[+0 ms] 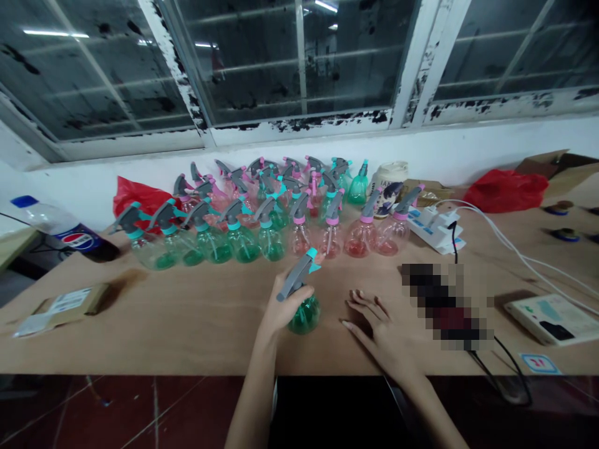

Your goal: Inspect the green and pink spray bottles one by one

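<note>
My left hand (281, 308) is wrapped round the neck of a green spray bottle (306, 315) with a grey and turquoise trigger head. The bottle stands upright near the front of the wooden table (196, 324). To its right, my right hand (374, 321) rests on the tabletop, fingers spread, holding nothing. Beyond both hands runs a front row of spray bottles, several green ones (247, 246) on the left and several pink ones (360, 242) on the right. More green and pink bottles crowd behind that row and partly hide one another.
At left are a cola bottle (75, 234) and a cardboard packet (70, 307). A white power strip (433, 229) with cables lies right of the bottles. Further right are a blurred-out dark object (444, 308), a white box (552, 318) and a red plastic bag (505, 190).
</note>
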